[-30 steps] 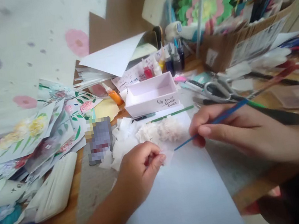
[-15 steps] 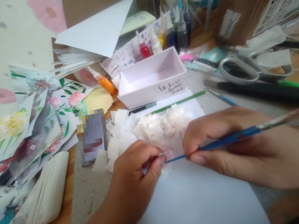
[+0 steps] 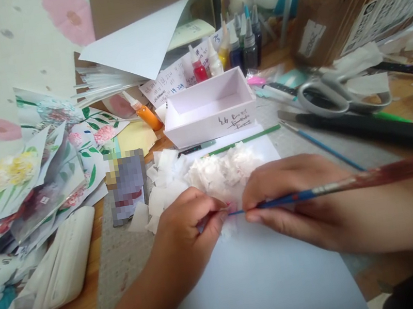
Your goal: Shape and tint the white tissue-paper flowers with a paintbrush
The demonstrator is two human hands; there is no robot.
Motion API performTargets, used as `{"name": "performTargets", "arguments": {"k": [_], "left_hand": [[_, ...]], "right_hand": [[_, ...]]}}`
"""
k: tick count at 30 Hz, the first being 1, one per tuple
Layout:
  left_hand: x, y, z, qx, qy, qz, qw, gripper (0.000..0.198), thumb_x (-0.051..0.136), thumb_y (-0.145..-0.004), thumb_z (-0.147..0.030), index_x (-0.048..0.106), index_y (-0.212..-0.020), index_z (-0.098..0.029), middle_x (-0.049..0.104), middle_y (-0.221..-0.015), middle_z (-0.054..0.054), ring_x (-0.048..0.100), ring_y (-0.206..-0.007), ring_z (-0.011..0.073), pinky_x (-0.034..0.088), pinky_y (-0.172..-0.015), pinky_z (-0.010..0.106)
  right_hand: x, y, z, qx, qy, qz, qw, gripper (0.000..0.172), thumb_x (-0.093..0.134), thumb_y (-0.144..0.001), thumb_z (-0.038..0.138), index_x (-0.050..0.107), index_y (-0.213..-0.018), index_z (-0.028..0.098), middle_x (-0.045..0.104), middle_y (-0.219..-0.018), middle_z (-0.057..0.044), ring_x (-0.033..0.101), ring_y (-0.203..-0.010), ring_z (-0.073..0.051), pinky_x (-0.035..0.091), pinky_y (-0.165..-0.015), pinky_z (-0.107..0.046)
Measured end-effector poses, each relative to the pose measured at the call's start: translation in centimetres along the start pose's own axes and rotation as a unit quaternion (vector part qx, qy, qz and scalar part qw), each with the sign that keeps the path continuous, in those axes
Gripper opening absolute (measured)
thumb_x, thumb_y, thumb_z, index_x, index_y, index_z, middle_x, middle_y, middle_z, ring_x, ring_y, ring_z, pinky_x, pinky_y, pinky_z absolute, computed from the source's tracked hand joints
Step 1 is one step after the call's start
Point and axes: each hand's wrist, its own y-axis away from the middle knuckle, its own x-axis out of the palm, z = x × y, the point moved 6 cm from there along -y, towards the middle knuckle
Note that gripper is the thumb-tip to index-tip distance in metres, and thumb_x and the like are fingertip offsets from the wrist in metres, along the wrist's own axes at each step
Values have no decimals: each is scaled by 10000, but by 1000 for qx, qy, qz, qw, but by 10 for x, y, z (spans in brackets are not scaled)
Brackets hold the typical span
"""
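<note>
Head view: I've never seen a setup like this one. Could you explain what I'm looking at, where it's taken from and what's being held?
There is no machine here: a person works with two bare hands, and one camera on their head looks forward and down.

The left hand pinches a small pale scrap. The right hand holds a blue tool, probably a brush; its thin end points at the left fingertips and its reddish end points away to the right.

Under the hands lies a white sheet. Just beyond are crumpled white bits, a green pencil and a white box. Bottles stand behind the box, scissors lie to the right, and flower cards are heaped left.
</note>
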Motion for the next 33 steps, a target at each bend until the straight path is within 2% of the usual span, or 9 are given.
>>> {"name": "performTargets", "arguments": {"k": [6,11,14,16,18,21,24,29,33], "left_hand": [[-7,4,9,-92,99,-50,990,98,510,-805,-249,599,-802,-209,582,-677,-23,526,-588,116,408,-527,219],[-31,9,16,-108,127,-193,967,112,522,-803,-285,578,-773,-193,550,-639,-31,486,-560,105,375,-513,211],[-53,7,23,-90,94,-230,965,104,520,-802,-270,579,-768,-192,546,-651,-29,491,-589,109,376,-534,209],[-61,1,26,-62,57,-160,984,96,528,-789,-257,575,-742,-187,566,-706,-17,513,-640,122,397,-578,218],[-56,-3,27,-17,1,-2,1000,83,560,-760,-262,604,-755,-192,581,-785,-6,536,-712,140,422,-653,234],[-43,2,26,46,-75,160,983,188,574,-733,-225,649,-905,-237,570,-973,6,542,-891,170,416,-825,262],[-36,7,22,79,-113,181,974,279,508,-758,-164,633,-989,-256,526,-1060,19,499,-1004,181,366,-920,284],[-32,12,15,89,-151,176,969,132,472,-759,-129,584,-748,-199,521,-958,18,497,-927,171,374,-862,295],[-47,11,6,93,-108,98,985,109,466,-770,-122,525,-710,-190,541,-938,15,507,-933,163,375,-862,280]], "right_hand": [[7,-15,5,14,78,43,996,141,496,-851,192,599,-767,145,594,-680,-18,511,-575,-122,363,-529,-241],[12,-27,-3,91,74,79,990,105,543,-828,234,626,-815,171,642,-706,-34,592,-657,-170,434,-629,-284],[1,-24,-5,109,11,25,994,142,555,-824,272,622,-753,169,634,-654,-19,582,-602,-143,438,-579,-253],[-16,-18,-3,107,-18,-56,993,178,552,-828,308,611,-734,169,625,-621,-7,575,-564,-128,437,-532,-234],[-36,-9,0,113,-27,-121,986,207,550,-833,339,601,-717,175,627,-605,-2,584,-552,-123,449,-511,-224],[-56,3,6,120,-20,-152,981,232,540,-842,346,594,-677,192,631,-592,3,592,-537,-108,466,-491,-204],[-64,14,8,130,-11,-154,979,229,536,-848,339,591,-671,204,642,-599,1,598,-537,-97,478,-492,-188],[-59,28,7,142,6,-114,983,137,533,-864,303,586,-755,239,641,-621,14,595,-567,-89,472,-509,-182],[-57,35,8,127,13,-113,985,140,533,-862,328,590,-772,239,627,-620,6,586,-557,-103,465,-496,-202]]}}
